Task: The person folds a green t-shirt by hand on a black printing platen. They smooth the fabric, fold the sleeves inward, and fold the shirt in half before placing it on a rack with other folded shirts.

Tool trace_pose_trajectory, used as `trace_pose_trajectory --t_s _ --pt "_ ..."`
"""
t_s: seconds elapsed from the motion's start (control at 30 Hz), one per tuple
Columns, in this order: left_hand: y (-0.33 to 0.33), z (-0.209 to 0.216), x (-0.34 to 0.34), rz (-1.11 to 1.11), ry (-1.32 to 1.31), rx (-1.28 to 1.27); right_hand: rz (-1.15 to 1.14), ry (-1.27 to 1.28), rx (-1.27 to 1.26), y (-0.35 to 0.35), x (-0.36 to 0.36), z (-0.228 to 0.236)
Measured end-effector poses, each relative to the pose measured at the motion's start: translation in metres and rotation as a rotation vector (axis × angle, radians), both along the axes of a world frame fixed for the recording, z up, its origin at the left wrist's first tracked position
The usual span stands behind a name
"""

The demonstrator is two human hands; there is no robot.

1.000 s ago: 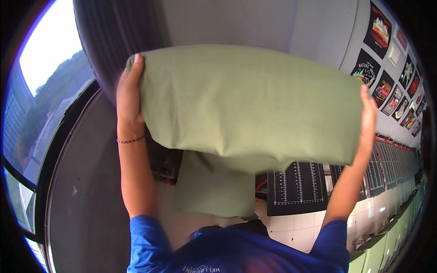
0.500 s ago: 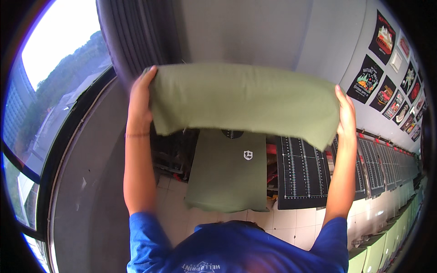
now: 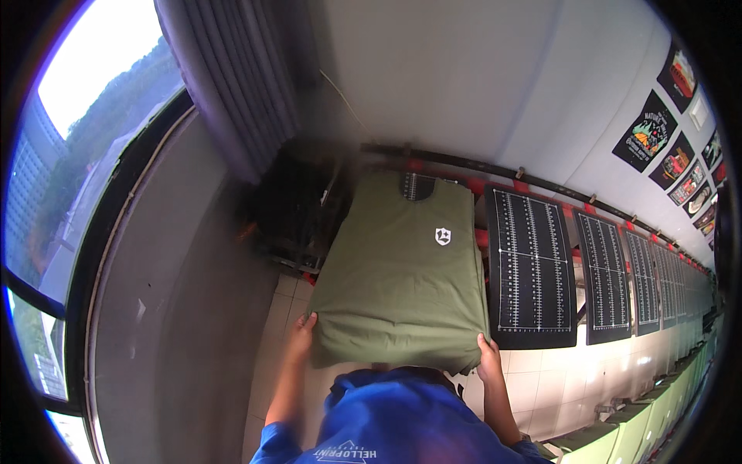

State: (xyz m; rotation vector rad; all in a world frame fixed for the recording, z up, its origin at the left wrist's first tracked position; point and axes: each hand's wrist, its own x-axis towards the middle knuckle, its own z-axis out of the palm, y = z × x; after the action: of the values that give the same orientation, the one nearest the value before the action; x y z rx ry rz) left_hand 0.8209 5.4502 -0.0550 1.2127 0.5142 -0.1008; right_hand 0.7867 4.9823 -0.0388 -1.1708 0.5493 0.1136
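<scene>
An olive-green T-shirt (image 3: 394,271) lies over a flat board in front of me, its neck end away from me. A small white shield-shaped print (image 3: 443,237) shows on its chest, right of the middle. Through the neck opening a bit of the black, ruled board (image 3: 418,185) is visible. My left hand (image 3: 303,334) grips the shirt's near left edge. At the near right edge, the fingers of my right hand (image 3: 488,357) are closed on the fabric. The cloth is drawn into creases between my hands, and the hem hangs close to my body.
To the right, a row of black boards with white ruled scales (image 3: 533,267) runs along a dark rail (image 3: 464,161) by the wall. A grey curtain (image 3: 232,85) and window stand at left. Printed sheets (image 3: 645,131) hang on the right wall. Green panels (image 3: 641,433) line the lower right.
Both hands have come down toward my body from high in front, bringing the raised part of the shirt down. The fabric now lies spread over the board.
</scene>
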Motion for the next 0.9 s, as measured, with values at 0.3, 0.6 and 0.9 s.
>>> trace_pose_trajectory --t_s 0.3,0.6,0.9 --pt "0.024 -0.047 -0.048 -0.144 0.150 0.190 0.321 0.236 -0.180 -0.021 -0.035 -0.012" --pt "0.011 -0.044 0.051 -0.198 0.071 0.162 0.210 0.110 -0.205 -0.026 0.049 -0.123" --pt "0.044 -0.057 -0.021 -0.434 0.186 -0.067 0.297 0.246 0.359 -0.026 -0.027 -0.087"
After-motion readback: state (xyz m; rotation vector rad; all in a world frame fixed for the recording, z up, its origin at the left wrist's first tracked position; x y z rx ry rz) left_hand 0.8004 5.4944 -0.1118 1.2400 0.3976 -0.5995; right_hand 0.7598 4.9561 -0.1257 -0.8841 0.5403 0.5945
